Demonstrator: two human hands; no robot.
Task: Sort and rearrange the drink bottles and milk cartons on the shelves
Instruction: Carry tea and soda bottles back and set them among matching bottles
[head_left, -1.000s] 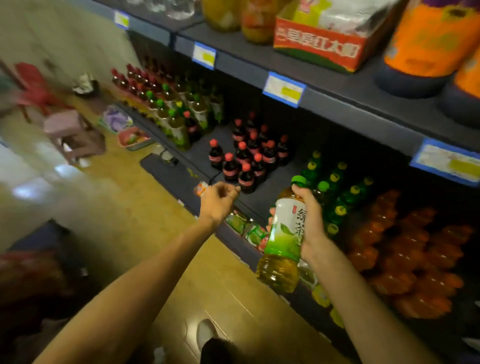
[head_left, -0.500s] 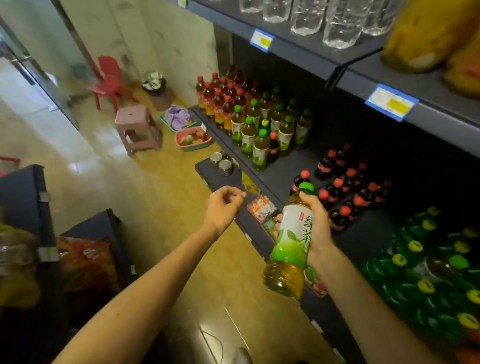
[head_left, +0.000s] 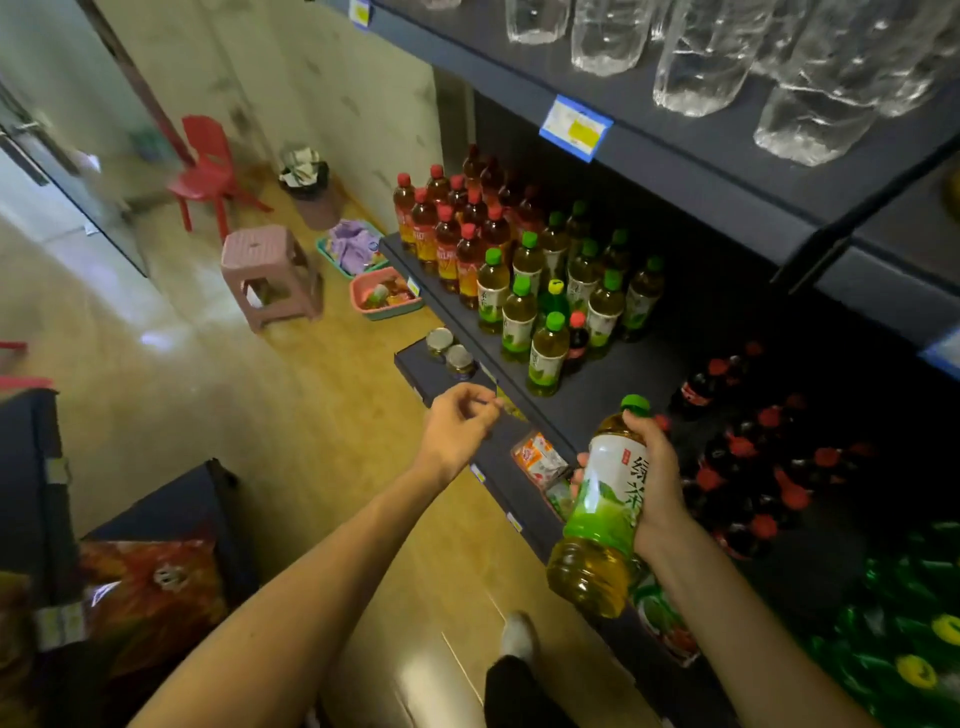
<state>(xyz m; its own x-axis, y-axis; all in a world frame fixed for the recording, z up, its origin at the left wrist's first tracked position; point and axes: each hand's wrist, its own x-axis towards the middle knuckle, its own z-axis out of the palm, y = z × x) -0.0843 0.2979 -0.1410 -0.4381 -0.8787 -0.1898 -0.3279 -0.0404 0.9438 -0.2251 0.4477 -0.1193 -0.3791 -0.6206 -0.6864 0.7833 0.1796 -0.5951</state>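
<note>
1. The right hand (head_left: 655, 486) is wrapped round a green tea bottle (head_left: 605, 512), fingers curled about its white and green label. The bottle leans, green cap up and away from the person, and hangs in the air over the front edge of the middle shelf (head_left: 597, 384), touching no shelf.
2. The left hand (head_left: 457, 428) is out in front of that same edge, fingers loosely curled with the thumb meeting the fingertips. I cannot tell whether anything small is pinched there.
3. Toward the left end of the middle shelf stands a cluster of matching green-capped bottles (head_left: 550, 306), upright, with one yellow-capped bottle (head_left: 555, 296) among them.
4. Behind those, at the far left end, red-capped tea bottles (head_left: 452, 228) stand packed together.
5. To the right on the same shelf are dark cola bottles (head_left: 753, 467) with red caps.
6. Clear water bottles (head_left: 727, 57) line the shelf above.
7. On the floor beside the shelving stand a pink stool (head_left: 267, 270) and a red chair (head_left: 208, 171).
</note>
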